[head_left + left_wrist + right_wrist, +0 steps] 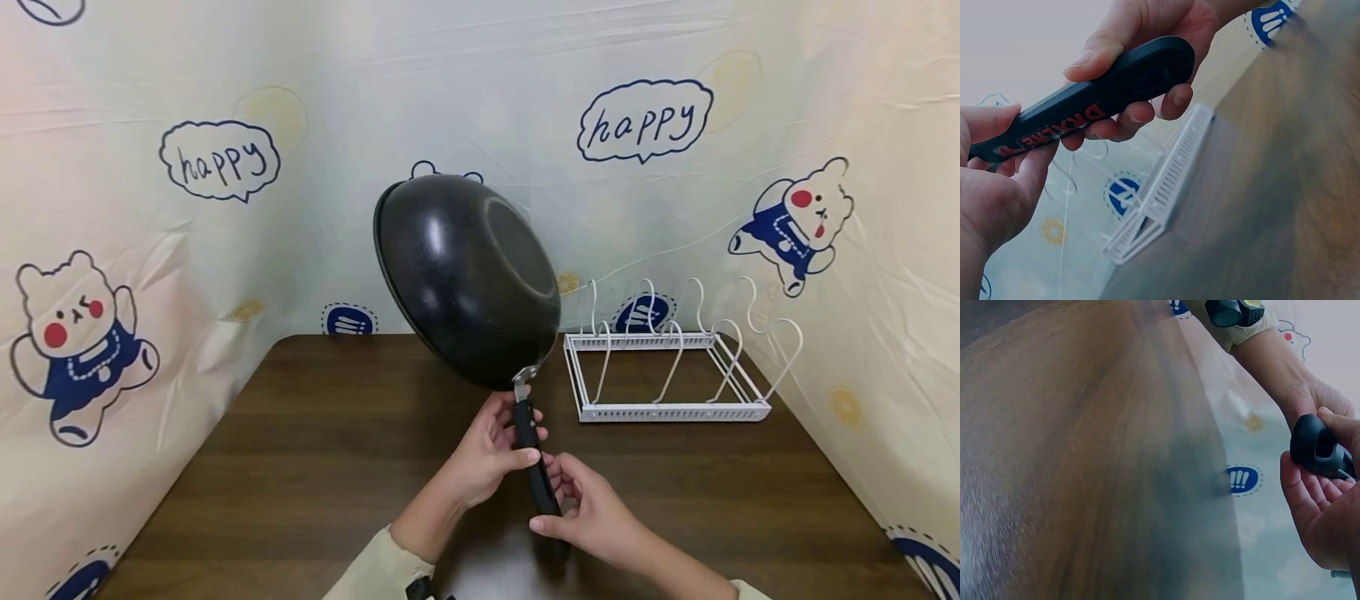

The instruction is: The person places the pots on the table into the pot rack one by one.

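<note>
A dark wok (465, 275) is held up above the table, tilted, with its rounded underside facing me. Its long black handle (542, 479) slants down toward the front. My left hand (487, 450) grips the handle near the metal joint, thumb laid across it. Lower down, my right hand (592, 512) holds the handle close to its end between thumb and fingers. Red lettering shows on the handle (1066, 122) in the left wrist view. The hollow hanging hole at the handle's end (1313, 447) shows in the right wrist view.
A white wire rack (675, 412) with several curved hoops stands at the right back of the brown wooden table (315, 467). A printed cloth (480, 83) with bears and "happy" bubbles encloses the table at the back and sides.
</note>
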`<move>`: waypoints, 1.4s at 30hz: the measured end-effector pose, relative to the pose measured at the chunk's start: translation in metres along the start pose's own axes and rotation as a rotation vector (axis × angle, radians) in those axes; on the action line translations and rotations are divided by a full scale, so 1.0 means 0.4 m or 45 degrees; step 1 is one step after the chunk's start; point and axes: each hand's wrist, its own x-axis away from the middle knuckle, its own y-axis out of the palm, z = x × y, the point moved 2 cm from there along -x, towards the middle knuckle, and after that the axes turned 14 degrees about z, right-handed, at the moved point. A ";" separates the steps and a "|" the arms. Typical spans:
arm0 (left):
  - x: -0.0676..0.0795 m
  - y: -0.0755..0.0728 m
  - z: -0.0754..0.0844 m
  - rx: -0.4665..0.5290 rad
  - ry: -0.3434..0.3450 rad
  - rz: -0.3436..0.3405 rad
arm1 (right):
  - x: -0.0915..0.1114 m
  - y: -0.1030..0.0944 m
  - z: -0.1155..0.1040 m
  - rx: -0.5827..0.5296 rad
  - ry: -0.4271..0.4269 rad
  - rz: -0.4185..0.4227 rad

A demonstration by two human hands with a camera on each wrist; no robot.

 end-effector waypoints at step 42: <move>-0.165 0.199 -0.011 -0.042 -0.097 -0.303 | 0.029 -0.174 -0.022 0.320 -0.133 0.415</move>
